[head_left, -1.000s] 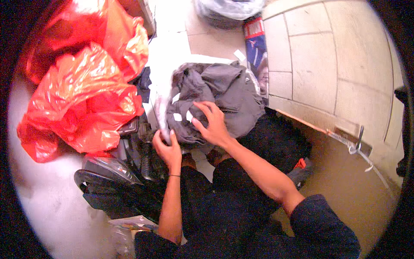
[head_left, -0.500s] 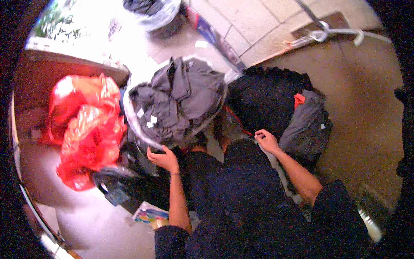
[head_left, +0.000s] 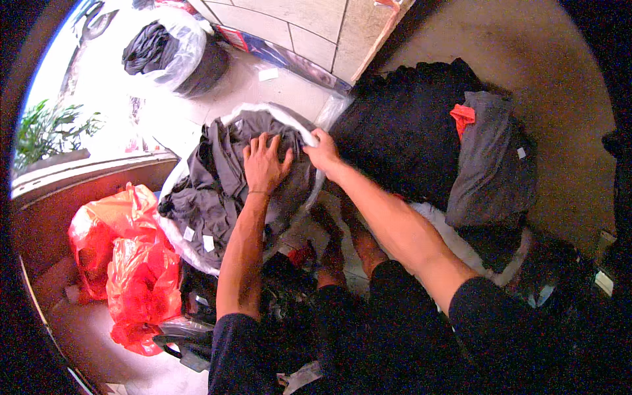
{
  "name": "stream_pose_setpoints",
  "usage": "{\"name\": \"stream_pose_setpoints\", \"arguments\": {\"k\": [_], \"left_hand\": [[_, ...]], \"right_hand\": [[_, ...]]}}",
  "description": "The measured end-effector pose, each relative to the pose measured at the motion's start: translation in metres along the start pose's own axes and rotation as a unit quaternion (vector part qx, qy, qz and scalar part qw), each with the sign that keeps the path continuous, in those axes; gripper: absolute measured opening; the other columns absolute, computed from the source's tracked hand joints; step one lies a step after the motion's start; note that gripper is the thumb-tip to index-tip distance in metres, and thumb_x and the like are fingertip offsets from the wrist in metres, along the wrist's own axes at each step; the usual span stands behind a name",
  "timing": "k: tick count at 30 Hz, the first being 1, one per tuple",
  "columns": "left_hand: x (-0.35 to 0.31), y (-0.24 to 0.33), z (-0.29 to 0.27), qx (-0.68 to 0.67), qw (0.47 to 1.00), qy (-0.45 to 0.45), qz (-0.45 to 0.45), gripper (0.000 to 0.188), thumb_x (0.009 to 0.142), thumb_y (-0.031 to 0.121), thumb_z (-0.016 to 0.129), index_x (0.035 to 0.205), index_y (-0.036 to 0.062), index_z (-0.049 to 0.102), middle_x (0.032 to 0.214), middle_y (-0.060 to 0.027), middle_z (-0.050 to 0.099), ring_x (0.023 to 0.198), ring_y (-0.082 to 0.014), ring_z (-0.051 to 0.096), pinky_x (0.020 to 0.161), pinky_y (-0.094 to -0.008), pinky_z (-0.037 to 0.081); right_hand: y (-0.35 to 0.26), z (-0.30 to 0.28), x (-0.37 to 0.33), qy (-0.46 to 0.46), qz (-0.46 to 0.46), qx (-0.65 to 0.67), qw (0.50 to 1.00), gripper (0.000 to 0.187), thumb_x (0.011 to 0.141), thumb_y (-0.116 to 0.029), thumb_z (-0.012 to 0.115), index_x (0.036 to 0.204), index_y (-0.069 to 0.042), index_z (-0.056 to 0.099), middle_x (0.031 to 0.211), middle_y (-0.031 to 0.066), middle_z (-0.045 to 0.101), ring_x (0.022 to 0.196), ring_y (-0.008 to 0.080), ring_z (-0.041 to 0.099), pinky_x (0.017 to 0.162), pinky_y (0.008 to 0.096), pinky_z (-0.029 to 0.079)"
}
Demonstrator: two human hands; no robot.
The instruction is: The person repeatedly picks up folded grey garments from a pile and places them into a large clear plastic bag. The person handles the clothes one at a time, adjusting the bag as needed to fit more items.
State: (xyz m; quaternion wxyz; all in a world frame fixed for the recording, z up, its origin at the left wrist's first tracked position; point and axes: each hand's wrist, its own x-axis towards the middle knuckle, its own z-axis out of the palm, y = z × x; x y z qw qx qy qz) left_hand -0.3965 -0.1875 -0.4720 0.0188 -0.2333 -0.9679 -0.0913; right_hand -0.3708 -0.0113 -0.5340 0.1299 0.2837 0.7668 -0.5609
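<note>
A round container with a white rim stands in front of me, filled with dark grey cloth pieces. My left hand lies on top of the cloth with its fingers spread. At the container's right side, my right hand is closed around the white edge. Two small white tags show on the cloth near the left side. Right of the container is a large heap of black cloth. A grey garment with a small orange-red piece lies over that heap.
Red plastic bags sit at the left beside a low brown wall. Farther off stands another bin with a clear liner and dark cloth. A tiled block rises at the back. Green leaves show beyond the wall.
My left hand has gone from the container's near edge onto the cloth. My right hand has left the black heap's near side and taken hold of the white rim. The view has shifted.
</note>
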Motion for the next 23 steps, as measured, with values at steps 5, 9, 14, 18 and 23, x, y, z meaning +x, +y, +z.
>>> {"name": "stream_pose_setpoints", "arguments": {"k": [5, 9, 14, 18, 23], "left_hand": [[0.002, 0.007, 0.012, 0.004, 0.999, 0.005, 0.043, 0.034, 0.087, 0.043, 0.069, 0.099, 0.0106, 0.072, 0.111, -0.0127, 0.066, 0.106, -0.0303, 0.059, 0.090, -0.0489, 0.042], [-0.012, 0.022, 0.042, -0.004, 0.999, 0.000, 0.035, 0.039, 0.086, 0.046, 0.070, 0.100, 0.0100, 0.073, 0.112, -0.0154, 0.066, 0.105, -0.0317, 0.059, 0.090, -0.0497, 0.041], [0.001, -0.009, 0.088, -0.031, 0.998, 0.057, 0.028, 0.031, 0.082, 0.038, 0.072, 0.093, 0.0088, 0.074, 0.110, -0.0165, 0.066, 0.104, -0.0340, 0.060, 0.084, -0.0535, 0.043], [0.017, -0.032, 0.101, -0.025, 0.999, 0.033, 0.020, 0.029, 0.085, 0.034, 0.069, 0.093, 0.0066, 0.073, 0.110, -0.0175, 0.067, 0.108, -0.0343, 0.061, 0.088, -0.0504, 0.043], [0.023, -0.032, 0.096, -0.005, 0.999, 0.026, 0.026, 0.030, 0.088, 0.037, 0.067, 0.097, 0.0082, 0.074, 0.111, -0.0164, 0.067, 0.110, -0.0336, 0.060, 0.091, -0.0498, 0.042]], "right_hand": [[0.018, -0.062, -0.054, -0.081, -0.065, -0.036, 0.994, 0.027, 0.080, 0.002, 0.075, 0.098, -0.007, 0.057, 0.085, 0.0059, 0.060, 0.083, 0.0167, 0.061, 0.077, 0.0358, 0.050], [-0.009, -0.014, 0.007, -0.031, -0.062, -0.025, 0.997, 0.038, 0.084, -0.025, 0.083, 0.112, -0.008, 0.063, 0.106, 0.0146, 0.069, 0.098, 0.0316, 0.068, 0.087, 0.0453, 0.053], [-0.066, -0.010, 0.047, -0.084, -0.125, -0.092, 0.984, 0.025, 0.093, -0.019, 0.075, 0.112, -0.007, 0.063, 0.100, 0.0249, 0.072, 0.097, 0.0460, 0.070, 0.081, 0.0515, 0.054], [-0.099, -0.028, 0.032, -0.102, -0.206, -0.146, 0.962, 0.020, 0.092, -0.015, 0.073, 0.109, -0.008, 0.065, 0.098, 0.0221, 0.072, 0.092, 0.0447, 0.071, 0.076, 0.0530, 0.054], [-0.126, -0.075, 0.001, -0.063, -0.267, -0.223, 0.935, 0.028, 0.090, -0.017, 0.075, 0.117, -0.009, 0.069, 0.116, 0.0175, 0.070, 0.106, 0.0401, 0.069, 0.087, 0.0489, 0.055]]}}
